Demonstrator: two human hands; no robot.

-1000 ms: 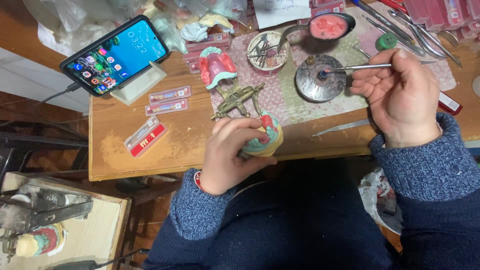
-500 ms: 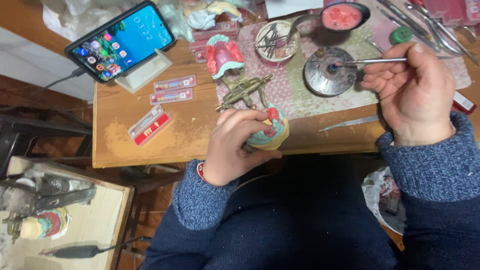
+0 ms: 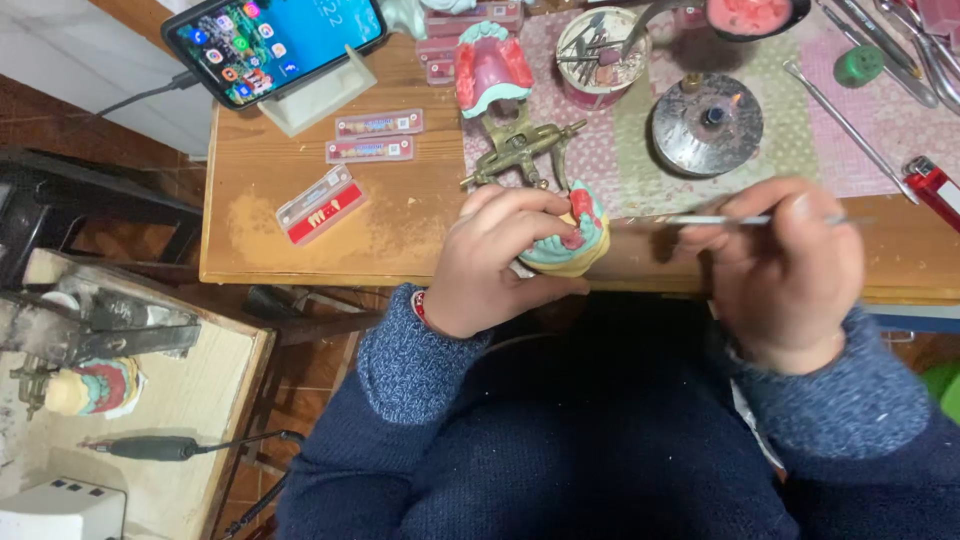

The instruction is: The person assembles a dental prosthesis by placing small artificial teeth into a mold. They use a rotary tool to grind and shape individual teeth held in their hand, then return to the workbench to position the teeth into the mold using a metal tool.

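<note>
My left hand (image 3: 492,255) grips a dental model (image 3: 568,245), a yellowish cast with a teal base and red wax, held at the front edge of the wooden table (image 3: 300,240). My right hand (image 3: 790,265) holds a thin metal instrument (image 3: 700,220) level, its tip pointing left toward the model's red wax. A round metal burner (image 3: 707,124) with a small flame stands on the patterned mat behind my right hand. A brass articulator (image 3: 520,150) lies just behind my left hand.
A phone (image 3: 275,40) leans on a stand at the back left, with flat tooth cards (image 3: 375,137) and a red one (image 3: 322,205) near it. A pink wax denture (image 3: 492,65), tool cup (image 3: 600,45), red lighter (image 3: 935,185). A side bench at lower left holds another model (image 3: 90,388).
My right hand has pulled the instrument away from the burner and brought it down and left to the model. The view has shifted closer to the table.
</note>
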